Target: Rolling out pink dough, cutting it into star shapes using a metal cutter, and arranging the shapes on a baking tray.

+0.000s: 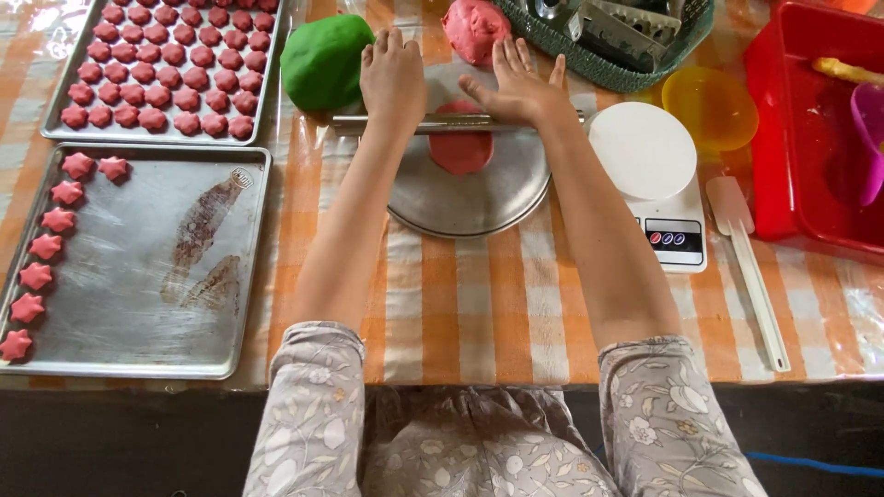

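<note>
My left hand (pixel 393 78) and my right hand (pixel 517 85) press flat, palms down, on a thin metal rolling pin (pixel 440 123). The pin lies across a flattened piece of red dough (pixel 460 150) on a round metal plate (pixel 470 198). Fingers of both hands are spread over the pin rather than curled around it. A big green dough ball (pixel 324 61) sits just left of my left hand. A red dough lump (pixel 474 28) lies beyond the plate.
A near baking tray (pixel 175 304) at left holds red star-shaped pieces along its left edge. A far tray (pixel 166 69) is full of them. A white kitchen scale (pixel 656 179), white spatula (pixel 750 267), yellow bowl (pixel 711 109), red tub (pixel 815 138) and green basket (pixel 608 64) stand right.
</note>
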